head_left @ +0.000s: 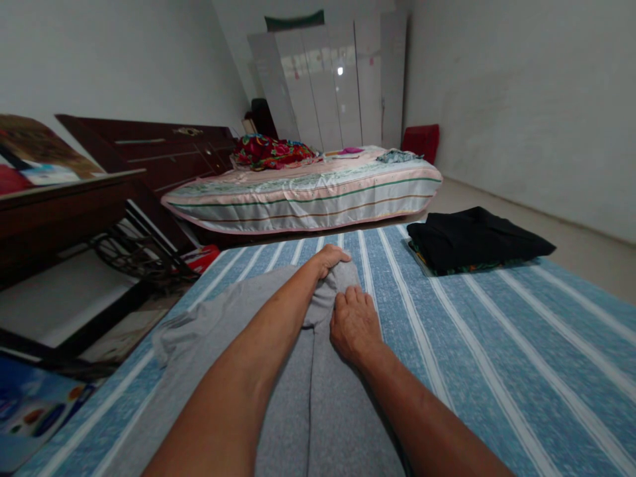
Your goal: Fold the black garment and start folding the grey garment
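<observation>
A grey shirt [288, 397] lies partly folded on the blue-and-white striped bedcover [477, 371], with a sleeve spread out to the left. At the far end of the garment, my left hand [332, 258] is closed on its bunched edge. Just nearer and to the right, my right hand [355, 324] has its fingers together and bent over the grey cloth, its fingertips partly hidden in the fabric. A dark line runs lengthwise down the shirt between my forearms.
Folded black clothes [477, 238] are stacked at the bed's far right, patterned cloth beneath. Beyond stands another bed [308, 199] with a red floral blanket [273, 152]. A wardrobe [322, 79] fills the back. A dark wooden table [59, 205] is at left, above a blue box [34, 411].
</observation>
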The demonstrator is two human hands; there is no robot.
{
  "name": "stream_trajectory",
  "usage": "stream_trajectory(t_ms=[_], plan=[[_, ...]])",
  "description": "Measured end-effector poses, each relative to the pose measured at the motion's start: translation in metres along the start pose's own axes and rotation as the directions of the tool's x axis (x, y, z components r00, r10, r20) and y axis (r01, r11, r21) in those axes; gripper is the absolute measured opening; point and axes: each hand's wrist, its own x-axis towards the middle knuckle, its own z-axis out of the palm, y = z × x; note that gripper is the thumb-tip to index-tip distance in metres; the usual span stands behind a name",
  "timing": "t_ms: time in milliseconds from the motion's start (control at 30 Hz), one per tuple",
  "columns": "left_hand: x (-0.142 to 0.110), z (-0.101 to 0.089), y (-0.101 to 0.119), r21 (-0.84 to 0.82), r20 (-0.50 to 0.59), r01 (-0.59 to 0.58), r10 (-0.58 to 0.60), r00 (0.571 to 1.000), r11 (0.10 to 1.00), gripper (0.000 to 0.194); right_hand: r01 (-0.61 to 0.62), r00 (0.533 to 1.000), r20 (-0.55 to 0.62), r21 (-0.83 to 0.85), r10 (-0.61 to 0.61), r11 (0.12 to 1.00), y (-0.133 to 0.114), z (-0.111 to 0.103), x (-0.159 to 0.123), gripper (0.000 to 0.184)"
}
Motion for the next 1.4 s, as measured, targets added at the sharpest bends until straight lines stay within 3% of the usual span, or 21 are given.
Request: stream_trajectory(t_ms=[100, 333, 767, 933, 1200, 1400], plan=[[0.001, -0.001, -0.002, -0.057, -0.010, -0.007, 0.007, 1.000, 0.998, 0.027, 0.007, 1.000, 0.007, -0.007, -0.007, 1.000, 0.000, 0.000, 0.000, 0.035], [0.002, -0.001, -0.004, -0.123, -0.051, -0.058, 0.052, 0.997, 0.991, 0.023, 0.021, 1.000, 0.016, -0.026, -0.020, 0.999, 0.001, 0.000, 0.001, 0.033], [0.001, -0.005, -0.001, -0.187, 0.027, -0.109, 0.116, 0.993, 0.976, 0.022, 0.026, 0.999, 0.019, -0.027, -0.025, 0.999, 0.001, 0.000, 0.001, 0.036], [0.005, -0.002, -0.007, -0.221, -0.038, -0.155, 0.150, 0.988, 0.963, 0.017, 0.026, 1.000, 0.008, -0.034, -0.025, 0.999, 0.001, -0.001, 0.001, 0.035], [0.013, -0.004, -0.015, -0.164, -0.122, -0.191, 0.173, 0.977, 0.968, 0.039, 0.034, 0.999, -0.006, -0.046, -0.035, 0.998, 0.002, 0.002, 0.001, 0.033], [0.014, -0.002, -0.017, -0.059, -0.138, -0.264, 0.254, 0.957, 0.963, 0.056, 0.026, 1.000, 0.000, -0.036, -0.026, 0.999, 0.002, 0.001, 0.001, 0.032]])
